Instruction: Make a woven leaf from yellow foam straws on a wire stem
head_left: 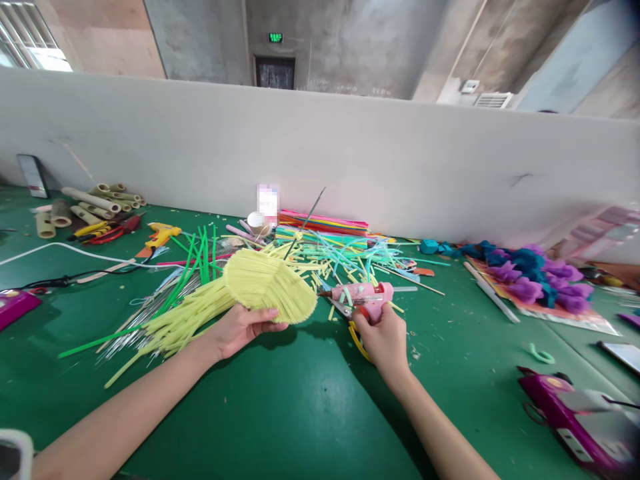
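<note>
My left hand [250, 328] grips the lower edge of a yellow leaf-shaped piece [270, 283], made of pipe cleaners laid side by side. The thumb lies on its face and the fingers go behind it. My right hand [383, 337] is wrapped round the handle of a pink glue gun [363, 293]. A clear glue stick [405, 289] sticks out of its rear. The nozzle points left, close to the right edge of the yellow piece; whether they touch I cannot tell. Scissors with yellow handles [359, 341] lie partly hidden behind the glue gun and my right hand.
Yellow pipe cleaners [187, 313] lie in a bundle at left, green ones [203, 257] beyond. Cut pieces litter the table [310, 413]. Bamboo tubes [95, 203] and a yellow glue gun [163, 235] lie far left. Purple flowers [527, 290] and a magenta device [575, 420] are at right.
</note>
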Demonstrator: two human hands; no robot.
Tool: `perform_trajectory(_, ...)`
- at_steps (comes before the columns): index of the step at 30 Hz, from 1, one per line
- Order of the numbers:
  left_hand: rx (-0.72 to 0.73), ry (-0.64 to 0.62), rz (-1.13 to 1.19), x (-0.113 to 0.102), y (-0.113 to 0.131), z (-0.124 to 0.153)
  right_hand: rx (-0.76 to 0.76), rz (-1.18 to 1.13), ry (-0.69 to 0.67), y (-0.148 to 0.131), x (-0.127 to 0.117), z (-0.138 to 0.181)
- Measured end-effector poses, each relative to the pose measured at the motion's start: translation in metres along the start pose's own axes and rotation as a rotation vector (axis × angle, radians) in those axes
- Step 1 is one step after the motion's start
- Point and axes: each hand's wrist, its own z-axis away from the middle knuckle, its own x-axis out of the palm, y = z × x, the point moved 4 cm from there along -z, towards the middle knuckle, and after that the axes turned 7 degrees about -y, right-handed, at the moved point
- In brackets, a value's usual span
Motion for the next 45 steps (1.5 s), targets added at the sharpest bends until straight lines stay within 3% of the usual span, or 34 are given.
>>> perform_trajectory(45,-0.019,-0.008,-0.014,0.0034,0.0004,0.0001,0.001,0.002,0.037,0.0023,-0.0004,-0.0009)
